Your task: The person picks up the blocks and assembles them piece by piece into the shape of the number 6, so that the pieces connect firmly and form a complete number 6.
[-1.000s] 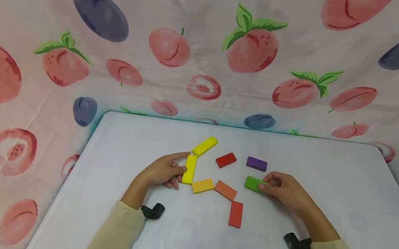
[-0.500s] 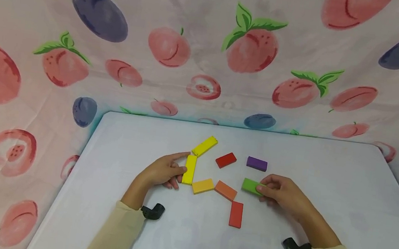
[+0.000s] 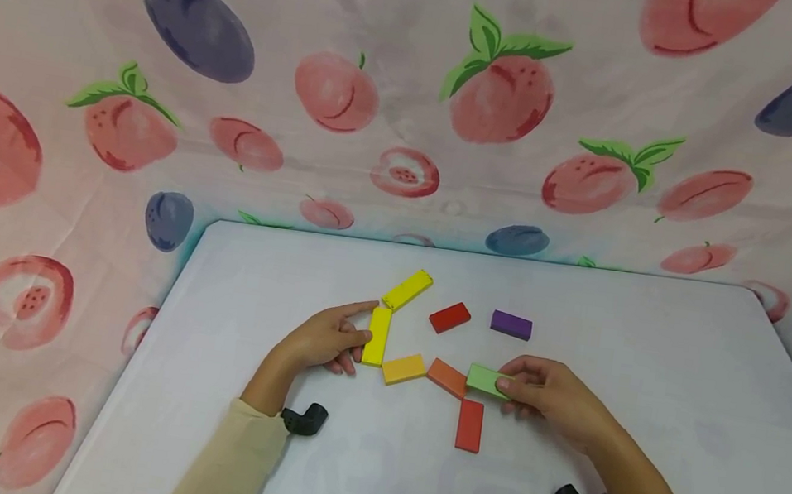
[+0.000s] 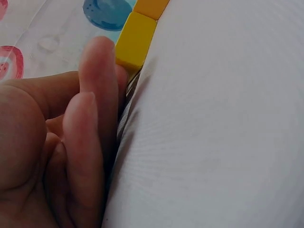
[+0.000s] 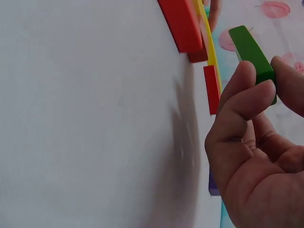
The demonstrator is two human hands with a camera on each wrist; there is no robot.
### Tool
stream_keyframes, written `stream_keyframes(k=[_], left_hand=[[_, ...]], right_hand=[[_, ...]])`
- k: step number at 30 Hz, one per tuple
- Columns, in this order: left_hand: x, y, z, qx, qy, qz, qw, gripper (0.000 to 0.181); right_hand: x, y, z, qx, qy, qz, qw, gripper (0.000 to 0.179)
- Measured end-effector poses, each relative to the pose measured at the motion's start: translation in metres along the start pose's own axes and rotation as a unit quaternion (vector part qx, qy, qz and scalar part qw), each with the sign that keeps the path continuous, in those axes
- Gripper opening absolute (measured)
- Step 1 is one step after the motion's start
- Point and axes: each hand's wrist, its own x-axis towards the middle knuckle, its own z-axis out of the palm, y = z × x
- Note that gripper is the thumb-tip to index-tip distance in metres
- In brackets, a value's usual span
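Observation:
My left hand (image 3: 323,340) rests on the white table beside a yellow block (image 3: 377,332). Its thumb touches that block's left side, and the index finger stretches to the far end, where a second yellow block (image 3: 408,289) slants away. Between the thumb and fingers of my right hand (image 3: 564,398) a green block (image 5: 251,54) is pinched, held above the tabletop in the right wrist view. In the head view the green block's left end meets the right end of an orange block (image 3: 446,377). A yellow-orange block (image 3: 404,369) and a red block (image 3: 469,425) continue the bent row.
Behind the row lie a dark red block (image 3: 450,318) and a purple block (image 3: 511,325), apart from each other. The white table (image 3: 273,264) ends at a fruit-printed cloth (image 3: 413,116) at the back. Each wrist wears a small black camera.
My right hand has carried the green block left and nearer to me, from beside the purple block to the orange block's right end. The left hand and other blocks stay put.

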Motion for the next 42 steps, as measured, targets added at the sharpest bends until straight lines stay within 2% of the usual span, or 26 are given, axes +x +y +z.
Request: stream_keyframes(k=[10,27,34,42], left_hand=[[0.0,-0.001,-0.001,-0.003,-0.002,0.005,1.0,0.06],[0.002,-0.002,-0.002,0.003,-0.001,0.004,1.0,0.06],[0.002,-0.004,-0.001,0.003,0.002,0.005,1.0,0.06],[0.003,-0.005,-0.001,0.006,0.0,0.011,0.9999,0.06]], right_hand=[[-0.002,-0.001,0.009,0.018,-0.037,-0.003,0.9992,0.045],[-0.003,-0.005,0.026,0.004,-0.046,0.001,0.9989,0.042],[-0.006,-0.008,0.034,0.0,-0.063,-0.02,0.9978,0.041],[-0.012,-0.012,0.046,-0.037,-0.044,-0.021,0.9981,0.035]])
